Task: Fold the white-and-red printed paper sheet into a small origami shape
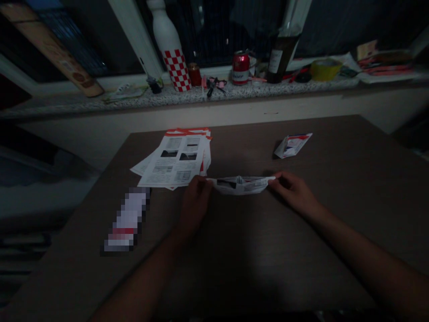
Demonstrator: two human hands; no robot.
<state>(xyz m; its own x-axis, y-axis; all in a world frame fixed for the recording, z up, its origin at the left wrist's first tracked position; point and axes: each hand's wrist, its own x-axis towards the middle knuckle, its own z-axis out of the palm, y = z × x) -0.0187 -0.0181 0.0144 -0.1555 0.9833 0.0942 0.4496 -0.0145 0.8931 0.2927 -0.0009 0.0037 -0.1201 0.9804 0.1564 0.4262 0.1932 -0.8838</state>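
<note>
A folded paper boat (244, 185), made from a printed sheet, stretches between my two hands above the dark table. My left hand (197, 197) pinches its left tip. Its right tip is between the thumb and fingers of my right hand (291, 188). Beyond my left hand lies a loose stack of printed sheets (174, 156) with orange edges. Farther back on the right, a second folded paper piece (292, 145) with red and blue print rests on the table.
A pixelated phone-like object (127, 219) lies on the table (241, 250) at left. Along the granite windowsill (140, 100) stand a checkered bottle (174, 58), a red can (240, 69), a dark bottle (281, 56), yellow tape (325, 70) and a leaning cardboard tube (56, 53).
</note>
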